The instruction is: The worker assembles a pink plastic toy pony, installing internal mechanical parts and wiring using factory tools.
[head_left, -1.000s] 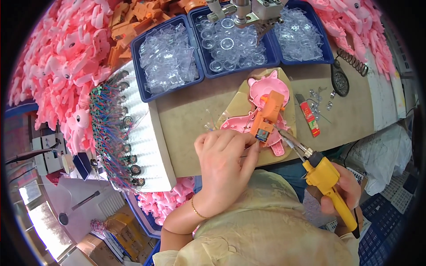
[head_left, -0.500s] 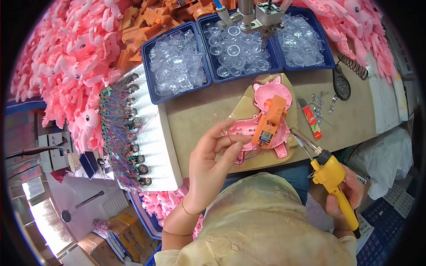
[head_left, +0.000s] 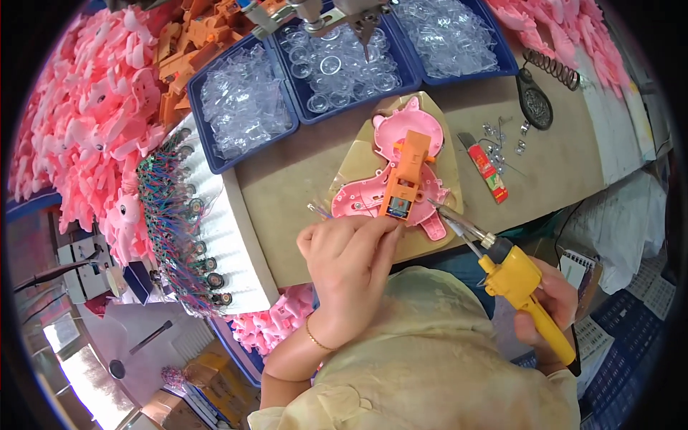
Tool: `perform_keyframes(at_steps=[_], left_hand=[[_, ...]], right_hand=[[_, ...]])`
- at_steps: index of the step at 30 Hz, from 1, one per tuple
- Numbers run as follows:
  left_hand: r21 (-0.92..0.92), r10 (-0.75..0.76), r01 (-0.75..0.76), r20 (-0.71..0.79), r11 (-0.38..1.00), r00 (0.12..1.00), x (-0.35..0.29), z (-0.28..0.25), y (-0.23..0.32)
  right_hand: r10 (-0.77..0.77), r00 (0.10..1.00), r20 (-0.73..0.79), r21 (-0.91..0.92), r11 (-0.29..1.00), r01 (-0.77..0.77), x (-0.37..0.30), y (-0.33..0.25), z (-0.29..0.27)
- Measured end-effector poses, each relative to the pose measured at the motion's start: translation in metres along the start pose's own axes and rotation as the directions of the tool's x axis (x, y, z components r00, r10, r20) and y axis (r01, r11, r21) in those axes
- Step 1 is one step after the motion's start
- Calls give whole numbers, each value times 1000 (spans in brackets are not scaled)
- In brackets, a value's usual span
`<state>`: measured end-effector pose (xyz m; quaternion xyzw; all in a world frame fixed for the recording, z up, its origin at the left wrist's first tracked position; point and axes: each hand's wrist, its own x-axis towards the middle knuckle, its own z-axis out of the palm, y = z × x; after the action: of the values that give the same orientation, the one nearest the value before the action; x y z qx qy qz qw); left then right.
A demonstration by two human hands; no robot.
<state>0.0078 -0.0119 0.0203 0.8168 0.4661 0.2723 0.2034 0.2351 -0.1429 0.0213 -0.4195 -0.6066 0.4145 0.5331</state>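
Observation:
A pink toy shell lies open on a tan board, with an orange motor block set in it. My left hand rests at the near edge of the shell, fingertips pinching thin wires by the orange block. My right hand grips a yellow soldering iron; its metal tip points up-left and reaches the lower right side of the orange block.
Three blue trays of clear plastic parts line the back of the bench. A white foam strip with wired small parts sits left. Pink toy shells pile up left and right. A red cutter, screws and a coil stand lie right.
My left hand has closed back down over the wires at the shell's near edge after lifting with fingers spread. The soldering iron tip stays at the orange block.

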Motion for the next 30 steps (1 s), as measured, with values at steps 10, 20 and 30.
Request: perform_keyframes(at_steps=[10,20,30], left_hand=[[-30,-31,32,49,999,998,3,-5,7],[-75,-36,38,29,996,999,3,-2,4],[-70,-18,20,28,997,999,4,-1,3]], right_hand=[[-112,994,4,-178,978,111,5,6,1],[-114,991,68,-189,974,125,10,6,6],[-129,991,47,-196,971,136,16,10,12]])
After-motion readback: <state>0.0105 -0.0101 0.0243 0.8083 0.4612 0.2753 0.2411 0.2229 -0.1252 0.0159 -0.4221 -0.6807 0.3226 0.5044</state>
